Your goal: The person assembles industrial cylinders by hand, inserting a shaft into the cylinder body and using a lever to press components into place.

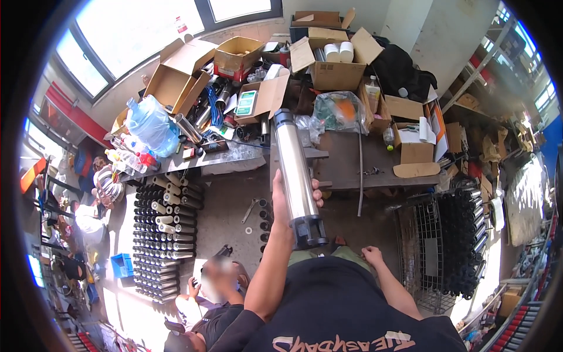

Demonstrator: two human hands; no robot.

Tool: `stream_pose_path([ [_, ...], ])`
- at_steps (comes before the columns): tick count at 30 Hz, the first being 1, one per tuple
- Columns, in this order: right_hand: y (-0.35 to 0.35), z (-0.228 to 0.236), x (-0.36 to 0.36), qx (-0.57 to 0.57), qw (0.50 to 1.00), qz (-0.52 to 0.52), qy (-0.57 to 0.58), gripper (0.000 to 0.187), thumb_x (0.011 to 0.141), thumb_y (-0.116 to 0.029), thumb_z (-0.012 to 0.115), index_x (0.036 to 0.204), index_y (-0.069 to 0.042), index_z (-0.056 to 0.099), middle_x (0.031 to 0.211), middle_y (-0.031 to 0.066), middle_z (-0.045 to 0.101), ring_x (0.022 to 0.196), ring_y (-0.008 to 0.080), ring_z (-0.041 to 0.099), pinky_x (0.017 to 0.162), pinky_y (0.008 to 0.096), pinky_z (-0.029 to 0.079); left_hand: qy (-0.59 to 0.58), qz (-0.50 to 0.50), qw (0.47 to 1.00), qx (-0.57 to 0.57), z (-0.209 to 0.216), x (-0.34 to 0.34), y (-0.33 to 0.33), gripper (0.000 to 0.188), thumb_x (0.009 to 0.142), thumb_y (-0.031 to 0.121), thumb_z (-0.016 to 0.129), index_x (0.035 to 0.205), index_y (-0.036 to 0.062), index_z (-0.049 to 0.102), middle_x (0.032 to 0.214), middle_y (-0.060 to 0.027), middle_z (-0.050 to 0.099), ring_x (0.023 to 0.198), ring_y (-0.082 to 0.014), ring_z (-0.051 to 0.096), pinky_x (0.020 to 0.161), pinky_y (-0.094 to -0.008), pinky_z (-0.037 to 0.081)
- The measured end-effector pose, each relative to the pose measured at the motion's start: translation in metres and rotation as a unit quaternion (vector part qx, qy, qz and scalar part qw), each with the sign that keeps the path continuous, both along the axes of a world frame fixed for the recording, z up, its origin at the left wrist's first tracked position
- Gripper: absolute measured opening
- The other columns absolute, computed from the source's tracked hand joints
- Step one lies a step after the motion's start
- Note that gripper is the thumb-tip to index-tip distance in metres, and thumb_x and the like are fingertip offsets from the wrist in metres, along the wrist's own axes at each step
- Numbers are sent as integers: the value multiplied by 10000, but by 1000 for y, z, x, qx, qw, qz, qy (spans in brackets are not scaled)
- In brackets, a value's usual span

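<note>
My left hand (281,198) is wrapped round the lower part of a shiny steel cylinder (296,170) with black end caps, its fingers showing at the right side. The cylinder tilts slightly; its slotted lower cap (309,230) is close to my body and the narrower upper cap (284,116) points at the workbench (334,170). Down at my right side hangs my right hand (371,255), empty, with loosely bent fingers a little apart.
Cardboard boxes (338,73), a blue-tinted plastic jug (151,120) and loose parts crowd the bench. Stacked black-ended cylinders (161,234) stand at left; a wire cage (431,246) with more stands at right. A co-worker (220,287) sits low at my left. A wrench (250,211) lies on the floor.
</note>
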State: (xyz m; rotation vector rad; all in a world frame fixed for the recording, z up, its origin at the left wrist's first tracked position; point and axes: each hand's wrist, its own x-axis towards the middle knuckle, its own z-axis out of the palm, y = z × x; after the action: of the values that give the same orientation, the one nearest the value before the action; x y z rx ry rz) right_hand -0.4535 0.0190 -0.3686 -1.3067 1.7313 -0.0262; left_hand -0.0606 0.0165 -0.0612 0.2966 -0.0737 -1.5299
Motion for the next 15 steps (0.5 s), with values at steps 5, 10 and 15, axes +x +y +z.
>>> stream_pose_path([
  [5,7,-16,-11,0,1000,-19,-3,273,905,-254,658,1005,-10,730,808,74,731,696,150,679,657,315,542,-32,-9,999,15,11,-7,-8,703,976,674,309,1187,24,473,885,-139,579,710,-257,602,606,-396,541],
  [10,33,-23,-29,-4,999,-38,29,309,880,-303,671,955,-10,734,771,92,712,672,175,669,616,339,529,20,-33,996,-78,1,-4,-14,642,991,651,325,1270,94,481,966,-162,545,731,-269,566,641,-410,520],
  [15,78,-76,-82,-51,994,15,92,351,851,-345,673,899,-3,736,700,131,679,593,213,642,564,379,509,47,-38,983,-174,8,-11,-23,736,978,651,335,1550,192,278,917,-128,519,662,-243,529,599,-414,489],
])
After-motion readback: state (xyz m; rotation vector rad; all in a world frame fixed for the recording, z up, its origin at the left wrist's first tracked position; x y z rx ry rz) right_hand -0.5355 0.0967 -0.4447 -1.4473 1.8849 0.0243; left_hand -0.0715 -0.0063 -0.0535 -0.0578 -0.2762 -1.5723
